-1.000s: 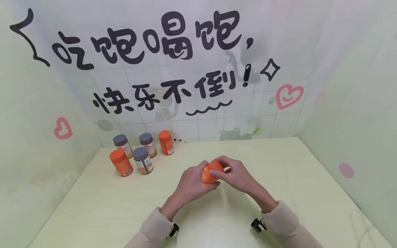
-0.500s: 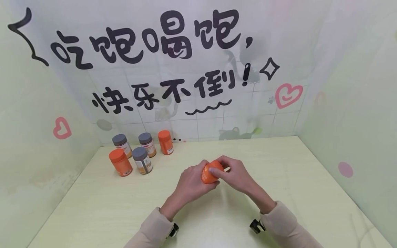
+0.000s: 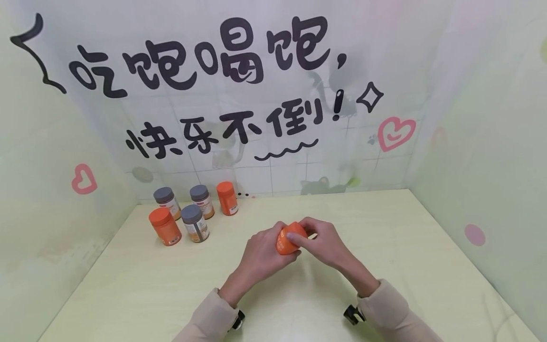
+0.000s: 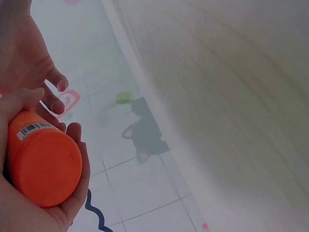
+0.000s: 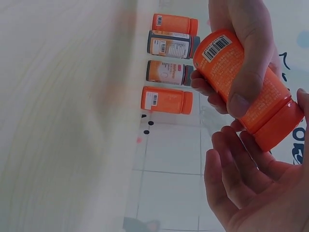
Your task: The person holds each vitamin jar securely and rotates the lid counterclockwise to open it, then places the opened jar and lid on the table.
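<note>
Above the middle of the table, my left hand [image 3: 260, 254] grips an orange plastic bottle [image 3: 285, 241] round its body. The bottle is tilted, its orange lid [image 5: 277, 128] pointing towards my right hand [image 3: 322, 240]. That hand holds the lid between thumb and fingers. In the left wrist view the bottle's round base [image 4: 46, 166] faces the camera, with a barcode label beside it. The left palm hides part of the body. From the right wrist view, the lid sits on the bottle.
At the table's back left stand two orange bottles [image 3: 165, 227] [image 3: 227, 198] and three grey-lidded bottles [image 3: 195, 223] [image 3: 202, 202] [image 3: 167, 203], all upright. Printed curtain-like walls [image 3: 273, 175] border the table [image 3: 363, 213] at the back and both sides.
The right thumb has shifted slightly left across the lid. The left hand and the bottle stay almost where they were, and the standing bottles have not moved.
</note>
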Tool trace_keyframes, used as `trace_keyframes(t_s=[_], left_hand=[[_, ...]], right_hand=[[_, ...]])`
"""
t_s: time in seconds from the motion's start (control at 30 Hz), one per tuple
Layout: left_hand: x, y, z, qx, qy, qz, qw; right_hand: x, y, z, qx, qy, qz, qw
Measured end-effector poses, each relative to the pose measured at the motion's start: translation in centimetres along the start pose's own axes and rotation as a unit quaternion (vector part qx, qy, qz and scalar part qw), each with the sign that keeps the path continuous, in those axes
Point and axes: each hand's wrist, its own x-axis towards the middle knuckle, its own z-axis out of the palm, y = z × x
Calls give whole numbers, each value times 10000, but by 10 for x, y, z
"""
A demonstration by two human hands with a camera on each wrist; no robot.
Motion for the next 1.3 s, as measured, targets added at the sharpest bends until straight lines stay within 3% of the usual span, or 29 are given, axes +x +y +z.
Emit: trace_keyframes(t_s=[0.33, 0.93, 1.3], left_hand=[[0, 2, -1, 8, -15, -26, 10000], [0, 2, 2, 132, 285, -1, 9995], [-1, 3, 0, 145, 190, 9, 9997]], right_hand=[[0, -2, 0, 4, 72, 7, 10000], [-1, -4, 1, 4, 78, 84, 9999], [-1, -2, 3, -6, 91, -90, 9999]])
